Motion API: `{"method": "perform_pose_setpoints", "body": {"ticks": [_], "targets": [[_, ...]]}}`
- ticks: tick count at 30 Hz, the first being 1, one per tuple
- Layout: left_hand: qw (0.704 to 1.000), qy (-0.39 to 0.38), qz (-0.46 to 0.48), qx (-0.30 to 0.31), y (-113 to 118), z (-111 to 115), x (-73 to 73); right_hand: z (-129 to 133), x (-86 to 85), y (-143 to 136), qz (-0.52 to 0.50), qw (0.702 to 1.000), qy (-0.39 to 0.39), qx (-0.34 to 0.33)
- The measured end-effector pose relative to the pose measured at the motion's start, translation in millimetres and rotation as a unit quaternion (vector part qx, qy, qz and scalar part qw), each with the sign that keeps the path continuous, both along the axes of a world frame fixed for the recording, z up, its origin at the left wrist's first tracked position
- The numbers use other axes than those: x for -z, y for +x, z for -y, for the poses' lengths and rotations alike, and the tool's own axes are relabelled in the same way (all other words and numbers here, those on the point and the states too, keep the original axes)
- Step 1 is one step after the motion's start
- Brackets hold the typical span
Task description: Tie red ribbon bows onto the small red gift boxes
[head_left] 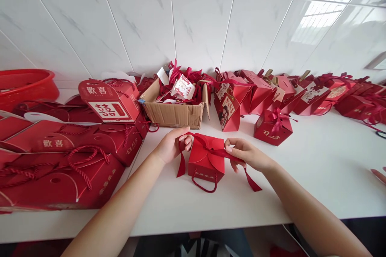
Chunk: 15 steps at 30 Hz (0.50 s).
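A small red gift box with a corded handle stands in front of me on the white table. Across its folded top lies a red satin ribbon, crossed near the middle. At the box's left, my left hand pinches one side of the ribbon, and a tail hangs below the fingers. To the right of the box, my right hand pinches the other side, its tail drooping onto the table. The box's cord handle loops down at the front.
A cardboard carton of ribbons and tags stands behind the box. Stacked red boxes fill the left, with a red basin beyond. A bow-tied box and several others line the wall; another person's fingers show at the right edge.
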<state>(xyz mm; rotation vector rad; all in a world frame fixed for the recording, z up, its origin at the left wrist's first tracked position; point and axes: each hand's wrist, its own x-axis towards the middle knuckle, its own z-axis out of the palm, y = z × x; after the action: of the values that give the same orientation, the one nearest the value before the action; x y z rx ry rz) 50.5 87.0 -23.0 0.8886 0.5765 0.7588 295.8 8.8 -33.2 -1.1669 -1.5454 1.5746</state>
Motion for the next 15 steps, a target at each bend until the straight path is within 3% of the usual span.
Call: {"method": "perform_pose_setpoints", "body": {"ticks": [5, 15], "targets": [[0.999, -0.010, -0.002, -0.040, 1.0, 0.2, -0.9, -0.4, -1.9, 2.4, 0.023, 0.999, -0.013, -0.021], [0.995, -0.007, -0.024, -0.092, 2.2, -5.6, -1.0, -1.6, 3.2, 2.6, -0.034, 0.999, 0.002, -0.010]]}}
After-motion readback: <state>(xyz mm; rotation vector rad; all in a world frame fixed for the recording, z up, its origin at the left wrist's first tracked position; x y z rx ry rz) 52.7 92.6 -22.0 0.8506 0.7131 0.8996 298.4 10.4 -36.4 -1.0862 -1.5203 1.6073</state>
